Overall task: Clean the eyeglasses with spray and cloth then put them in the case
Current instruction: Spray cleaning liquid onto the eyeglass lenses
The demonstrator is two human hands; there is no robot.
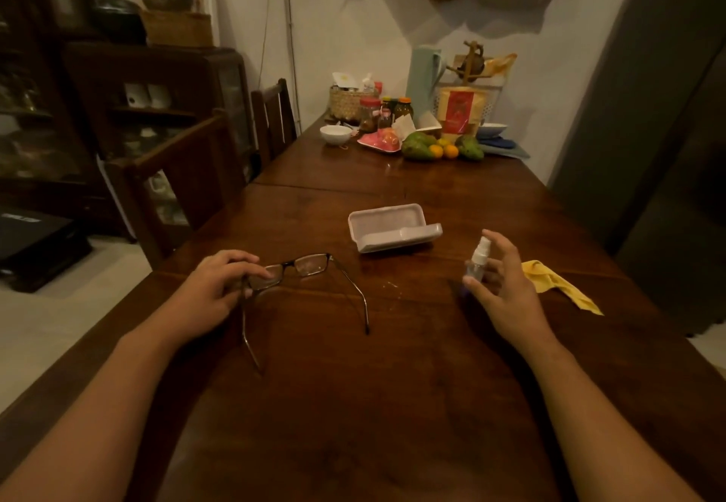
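Note:
Dark-framed eyeglasses (310, 266) lie on the wooden table (393, 383) with both temples unfolded toward me. My left hand (214, 289) pinches the frame at its left lens. A small clear spray bottle (477, 258) with a white nozzle stands upright to the right. My right hand (503, 285) curls around the bottle, index finger raised over the nozzle. An open white eyeglass case (389, 226) sits beyond the glasses, nothing inside it. A yellow cloth (558, 285) lies crumpled on the table just right of my right hand.
Fruit (440, 146), jars, a white bowl (335, 134) and a basket crowd the table's far end against the wall. Wooden chairs (184, 187) stand along the left edge. A dark fridge (668, 148) rises at the right.

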